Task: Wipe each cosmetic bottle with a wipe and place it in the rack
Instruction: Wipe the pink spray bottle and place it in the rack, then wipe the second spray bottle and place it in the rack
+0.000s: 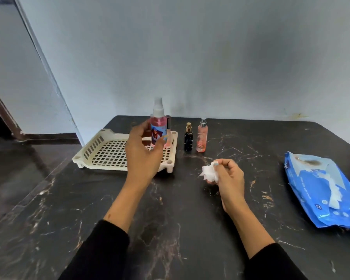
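Pink spray bottle [158, 126], picture label too blurred to read, stands upright over the cream rack [101, 150] — left hand [142, 152] curled around it. Right hand [228, 178] pinches a crumpled white wipe [209, 172]. Blue wipes pack [321, 190] — print illegible — lies far right.

On my black marble table [170, 229]: cream rack [109, 152], 2 bottles, dark [188, 141] and pink [201, 139], blue wipes pack [319, 190].

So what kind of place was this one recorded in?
Probably a plain room at home: a dark marble-look table against a bare pale wall, with cosmetic bottles and a doorway at left.
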